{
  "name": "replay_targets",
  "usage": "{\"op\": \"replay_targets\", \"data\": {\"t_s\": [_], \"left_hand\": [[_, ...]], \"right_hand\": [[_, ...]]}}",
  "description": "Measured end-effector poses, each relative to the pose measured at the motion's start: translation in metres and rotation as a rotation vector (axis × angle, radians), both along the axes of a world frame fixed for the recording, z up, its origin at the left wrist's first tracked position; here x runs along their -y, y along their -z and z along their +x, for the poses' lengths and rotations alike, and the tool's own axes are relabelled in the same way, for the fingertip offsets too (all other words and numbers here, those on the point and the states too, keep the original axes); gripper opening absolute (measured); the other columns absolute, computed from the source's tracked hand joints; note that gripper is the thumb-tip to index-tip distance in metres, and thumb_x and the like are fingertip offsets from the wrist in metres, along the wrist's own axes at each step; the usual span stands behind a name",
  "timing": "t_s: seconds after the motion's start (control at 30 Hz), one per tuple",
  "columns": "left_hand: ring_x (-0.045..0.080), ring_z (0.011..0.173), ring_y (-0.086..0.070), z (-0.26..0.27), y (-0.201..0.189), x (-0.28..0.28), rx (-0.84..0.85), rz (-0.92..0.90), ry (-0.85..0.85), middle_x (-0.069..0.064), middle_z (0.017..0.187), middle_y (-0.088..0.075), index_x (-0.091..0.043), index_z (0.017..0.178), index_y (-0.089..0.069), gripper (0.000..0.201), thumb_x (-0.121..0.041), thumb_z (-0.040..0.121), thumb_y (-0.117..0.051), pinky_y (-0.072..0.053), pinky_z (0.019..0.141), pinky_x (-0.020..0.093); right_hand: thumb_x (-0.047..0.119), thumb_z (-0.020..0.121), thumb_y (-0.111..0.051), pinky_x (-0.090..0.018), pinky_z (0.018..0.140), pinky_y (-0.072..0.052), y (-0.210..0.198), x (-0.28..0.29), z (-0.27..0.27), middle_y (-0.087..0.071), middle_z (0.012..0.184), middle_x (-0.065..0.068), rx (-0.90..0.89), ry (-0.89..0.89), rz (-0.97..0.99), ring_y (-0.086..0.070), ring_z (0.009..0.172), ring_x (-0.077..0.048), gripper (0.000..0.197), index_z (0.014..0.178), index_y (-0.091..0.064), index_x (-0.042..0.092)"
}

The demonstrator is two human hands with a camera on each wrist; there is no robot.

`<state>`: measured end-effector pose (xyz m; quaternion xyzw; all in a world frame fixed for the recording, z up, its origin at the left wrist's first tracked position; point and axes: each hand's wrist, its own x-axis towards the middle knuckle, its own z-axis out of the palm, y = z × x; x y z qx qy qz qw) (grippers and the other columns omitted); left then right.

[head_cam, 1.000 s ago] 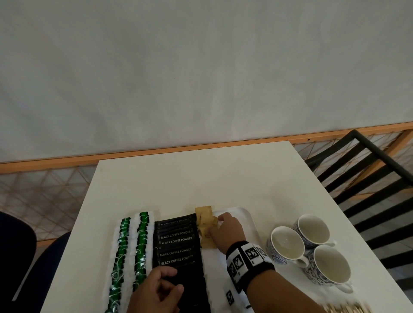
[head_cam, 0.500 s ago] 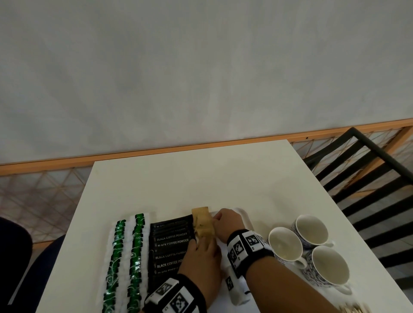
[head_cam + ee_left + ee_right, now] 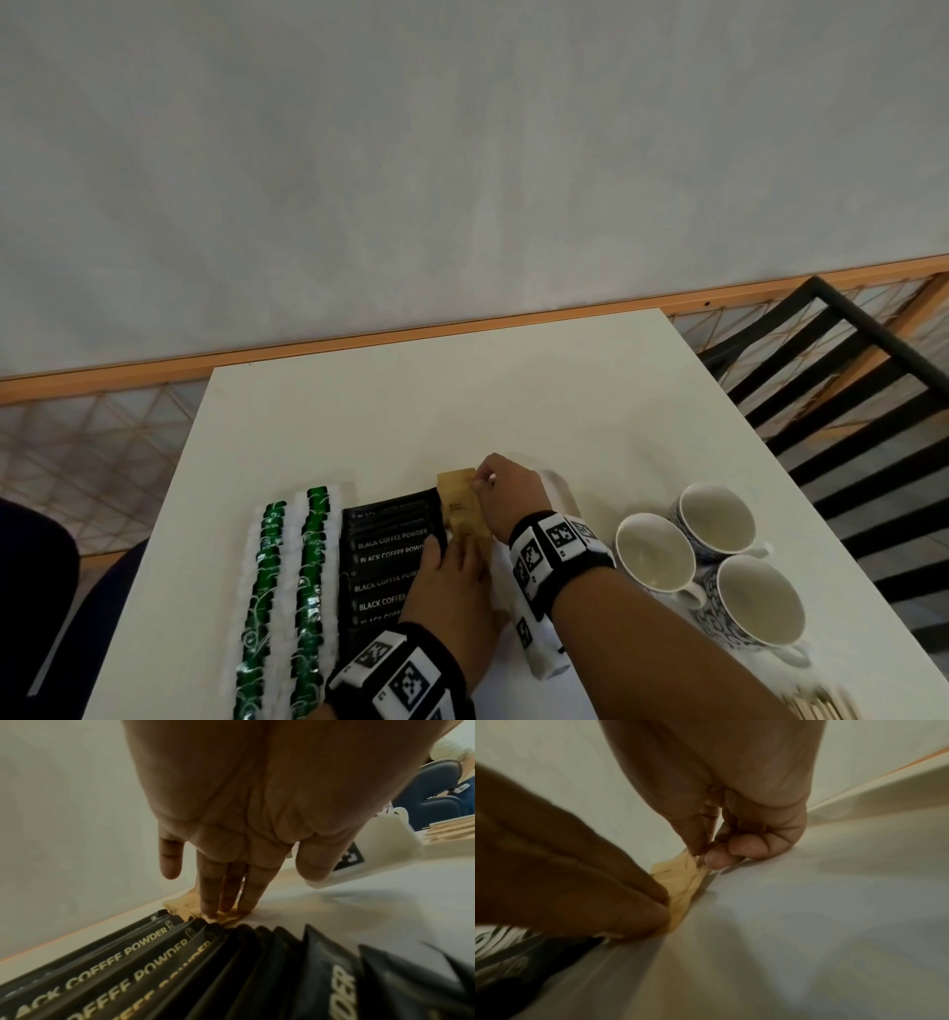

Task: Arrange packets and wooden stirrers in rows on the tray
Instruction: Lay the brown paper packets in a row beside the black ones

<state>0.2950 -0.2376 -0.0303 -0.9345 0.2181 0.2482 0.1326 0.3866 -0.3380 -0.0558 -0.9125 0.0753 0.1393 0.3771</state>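
Note:
A white tray (image 3: 561, 489) holds two rows of green packets (image 3: 287, 565), a row of black coffee packets (image 3: 390, 545) and a short row of brown packets (image 3: 458, 501). My left hand (image 3: 454, 547) lies with straight fingers pressing down on the near brown packets (image 3: 185, 905), beside the black row (image 3: 154, 953). My right hand (image 3: 482, 483) pinches the edge of a far brown packet (image 3: 680, 880) between thumb and fingertips (image 3: 713, 860). Wooden stirrers (image 3: 821, 708) lie at the table's near right edge, mostly cut off.
Three white and blue cups (image 3: 657, 550) stand together right of the tray. A black slatted chair (image 3: 847, 390) is beyond the table's right edge. The white table (image 3: 411, 411) runs bare toward the wall behind the tray.
My left hand moved from the near end of the black packets up onto the brown row. My right hand shifted slightly farther along the brown packets and pinched one.

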Motion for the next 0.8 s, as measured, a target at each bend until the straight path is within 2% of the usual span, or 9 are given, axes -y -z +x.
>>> {"op": "replay_targets", "data": {"t_s": [0.2, 0.3, 0.4, 0.47, 0.53, 0.6, 0.73, 0.8], "left_hand": [[0.03, 0.147, -0.005, 0.003, 0.0, -0.001, 0.003, 0.003, -0.034, 0.013, 0.16, -0.006, -0.01, 0.152, -0.007, 0.068, -0.05, 0.1, -0.025, 0.004, 0.117, 0.052], [0.029, 0.148, -0.003, 0.002, 0.0, -0.002, 0.004, -0.001, -0.049, 0.012, 0.161, -0.004, -0.01, 0.152, -0.008, 0.069, -0.05, 0.099, -0.024, 0.006, 0.117, 0.052], [0.029, 0.148, 0.002, 0.0, 0.001, -0.002, -0.004, 0.016, -0.052, 0.013, 0.161, 0.0, -0.01, 0.152, -0.005, 0.07, -0.053, 0.099, -0.021, 0.008, 0.117, 0.053], [0.029, 0.148, 0.004, -0.002, 0.002, -0.002, -0.009, 0.023, -0.051, 0.014, 0.161, 0.004, -0.01, 0.152, -0.001, 0.071, -0.053, 0.099, -0.02, 0.011, 0.116, 0.054], [0.029, 0.148, 0.006, -0.003, 0.004, -0.002, -0.018, 0.025, -0.056, 0.015, 0.16, 0.007, -0.01, 0.152, 0.003, 0.072, -0.053, 0.099, -0.019, 0.014, 0.114, 0.054], [0.029, 0.148, 0.008, -0.003, 0.006, -0.003, -0.019, 0.038, -0.061, 0.015, 0.16, 0.008, -0.009, 0.152, 0.006, 0.073, -0.054, 0.099, -0.019, 0.017, 0.113, 0.055], [0.029, 0.148, 0.01, -0.003, 0.01, -0.003, -0.017, 0.045, -0.059, 0.015, 0.16, 0.01, -0.01, 0.151, 0.008, 0.072, -0.053, 0.099, -0.017, 0.021, 0.111, 0.058], [0.028, 0.148, 0.011, -0.003, 0.011, -0.004, -0.023, 0.044, -0.06, 0.014, 0.159, 0.013, -0.01, 0.151, 0.008, 0.072, -0.053, 0.099, -0.016, 0.022, 0.109, 0.058]], "right_hand": [[0.025, 0.095, -0.047, -0.024, 0.065, -0.045, -0.002, 0.001, -0.002, -0.066, 0.091, 0.0, -0.007, 0.043, 0.016, -0.06, 0.08, -0.017, 0.015, 0.098, -0.058, 0.016], [0.028, 0.093, -0.048, -0.022, 0.056, -0.041, 0.001, 0.004, -0.004, -0.061, 0.078, 0.002, -0.014, 0.072, 0.017, -0.053, 0.068, -0.013, 0.015, 0.088, -0.054, 0.016], [0.026, 0.09, -0.051, -0.024, 0.064, -0.044, 0.001, 0.008, -0.008, -0.055, 0.071, 0.002, -0.052, 0.026, -0.013, -0.052, 0.069, -0.016, 0.014, 0.086, -0.054, 0.014], [0.018, 0.085, -0.055, -0.023, 0.061, -0.04, -0.002, 0.011, -0.012, -0.052, 0.065, 0.001, -0.088, -0.058, -0.052, -0.048, 0.064, -0.016, 0.012, 0.074, -0.053, 0.013], [0.014, 0.081, -0.056, -0.021, 0.057, -0.038, -0.006, 0.011, -0.014, -0.046, 0.058, 0.0, -0.118, -0.163, -0.127, -0.043, 0.056, -0.015, 0.024, 0.059, -0.047, 0.013], [0.014, 0.082, -0.055, -0.021, 0.054, -0.035, -0.007, 0.011, -0.015, -0.041, 0.054, 0.001, -0.126, -0.22, -0.191, -0.037, 0.051, -0.013, 0.034, 0.051, -0.041, 0.013], [0.008, 0.081, -0.054, -0.019, 0.047, -0.029, -0.005, 0.011, -0.013, -0.037, 0.046, 0.003, -0.122, -0.207, -0.149, -0.033, 0.046, -0.012, 0.041, 0.045, -0.036, 0.015], [0.006, 0.08, -0.055, -0.018, 0.047, -0.03, -0.003, 0.012, -0.013, -0.036, 0.037, 0.005, -0.133, -0.19, -0.108, -0.032, 0.044, -0.011, 0.046, 0.039, -0.036, 0.015]]}}
